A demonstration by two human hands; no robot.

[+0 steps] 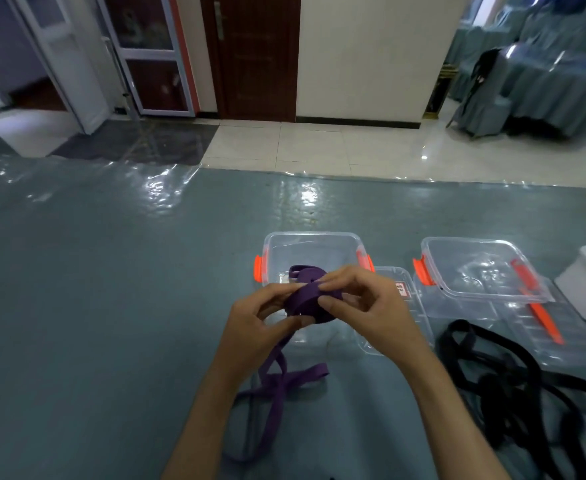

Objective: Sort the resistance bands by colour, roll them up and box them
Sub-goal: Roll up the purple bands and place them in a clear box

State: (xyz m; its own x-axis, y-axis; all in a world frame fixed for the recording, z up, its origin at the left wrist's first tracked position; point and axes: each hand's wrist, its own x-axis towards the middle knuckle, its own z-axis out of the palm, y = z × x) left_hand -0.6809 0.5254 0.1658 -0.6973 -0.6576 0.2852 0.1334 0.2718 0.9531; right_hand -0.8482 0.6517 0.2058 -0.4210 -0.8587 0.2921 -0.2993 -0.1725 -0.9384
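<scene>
Both hands are up over the near clear box (314, 242): left hand (260, 323) and right hand (364, 306) pinch the half-wound purple band (305, 299), its tail (277, 386) trailing on the table. Loosen that pinch and the coil likely springs open; the tail could snag. The black bands (513, 375) lie unrolled.

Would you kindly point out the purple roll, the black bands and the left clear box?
purple roll (303, 299): head view, outer wrap between the hands.
black bands (513, 382): head view, middle of the tangle.
left clear box (310, 239): head view, far rim.
</scene>
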